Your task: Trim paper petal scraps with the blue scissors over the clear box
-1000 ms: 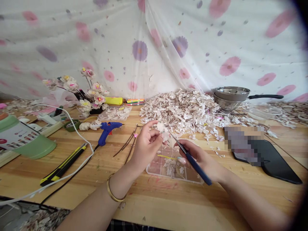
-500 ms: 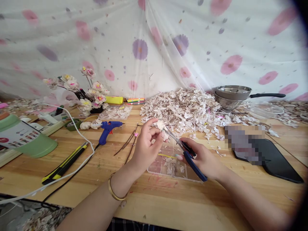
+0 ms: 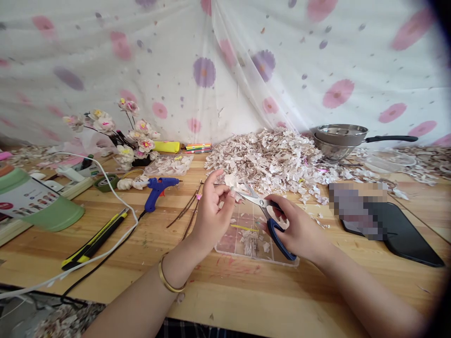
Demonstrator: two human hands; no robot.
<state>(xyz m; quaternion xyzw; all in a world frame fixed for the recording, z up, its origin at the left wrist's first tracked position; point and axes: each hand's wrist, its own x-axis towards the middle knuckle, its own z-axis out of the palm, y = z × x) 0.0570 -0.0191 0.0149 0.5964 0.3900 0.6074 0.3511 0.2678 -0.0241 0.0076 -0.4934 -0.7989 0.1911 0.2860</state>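
Note:
A small whitish, petal-like piece (image 3: 231,180) is pinched between the fingertips of my left hand (image 3: 219,204), whose wrist wears a gold bangle. My right hand (image 3: 299,228) grips a pair of scissors (image 3: 261,202) by their dark blue handles. Their blades are spread and point left, with the tips at the piece and my left fingertips. Below both hands lies a clear divided plastic box (image 3: 229,246), holding white scraps and a yellow strip (image 3: 244,228).
Behind my hands rises a pile of whitish flakes (image 3: 268,157). Left stand a blue glue gun (image 3: 155,190), brown sticks (image 3: 181,212), a yellow-black utility knife (image 3: 95,239), a white cable and a flower arrangement (image 3: 141,136). Metal bowls (image 3: 338,141) and a black phone (image 3: 412,234) are on the right.
The scissors have turned flatter and their blades have opened wider. My right hand has shifted slightly. The whitish piece sits a little further left in my left fingers.

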